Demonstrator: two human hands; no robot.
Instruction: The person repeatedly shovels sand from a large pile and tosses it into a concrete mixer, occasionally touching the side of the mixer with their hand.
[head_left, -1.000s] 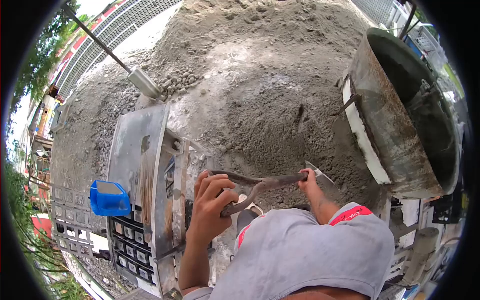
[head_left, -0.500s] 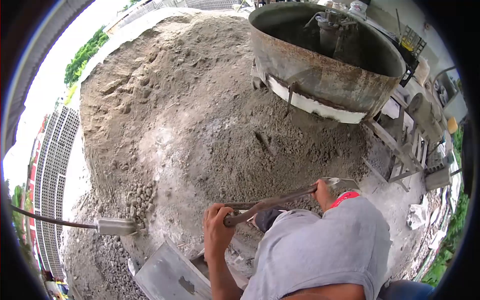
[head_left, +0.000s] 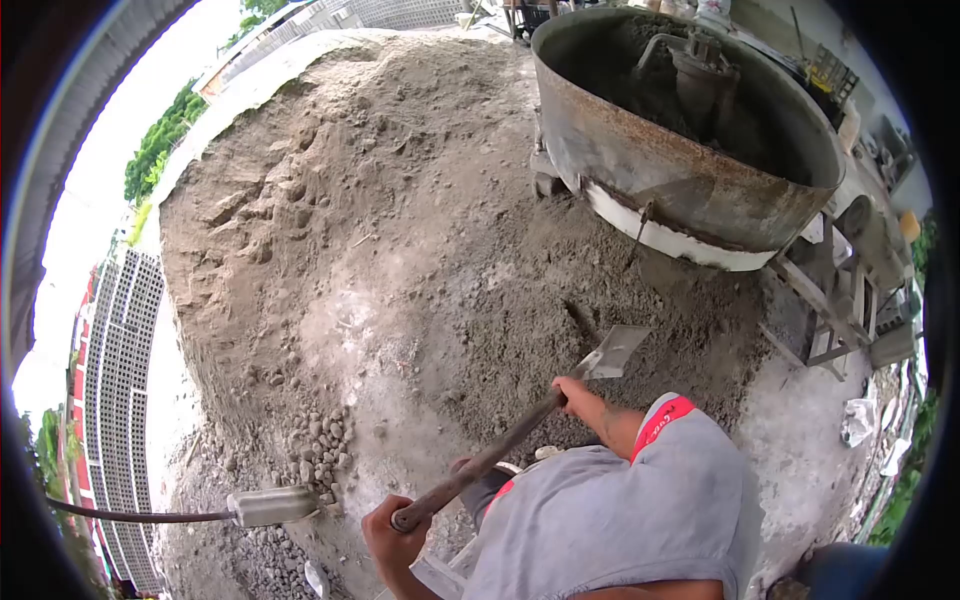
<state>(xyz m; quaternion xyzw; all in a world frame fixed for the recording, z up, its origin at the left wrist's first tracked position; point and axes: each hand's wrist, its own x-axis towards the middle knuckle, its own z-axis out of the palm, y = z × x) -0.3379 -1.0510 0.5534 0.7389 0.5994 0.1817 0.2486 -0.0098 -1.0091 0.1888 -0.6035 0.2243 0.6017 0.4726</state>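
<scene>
Both my hands grip a long wooden-handled shovel (head_left: 490, 455). My left hand (head_left: 393, 530) wraps round the handle close to its butt end, at the lower left. Farther up, near the blade, my right hand (head_left: 572, 394) is closed on the shaft. The flat, pale metal blade (head_left: 617, 351) points away from me over the gravelly mix (head_left: 545, 360) on the ground and appears to carry no load. Beyond it stands a large round mixer pan (head_left: 690, 150) with a rusty rim.
A big sand heap (head_left: 330, 170) rises ahead and to the left. Small stones (head_left: 325, 450) lie at lower left, near a silvery metal piece (head_left: 270, 506) on a dark rod. A metal frame (head_left: 820, 300) supports the mixer at right. Perforated blocks (head_left: 120, 400) stand at far left.
The shovel has swung round: its blade moved left and forward from beside my right side, while my left hand dropped lower and to the left. The view has shifted slightly.
</scene>
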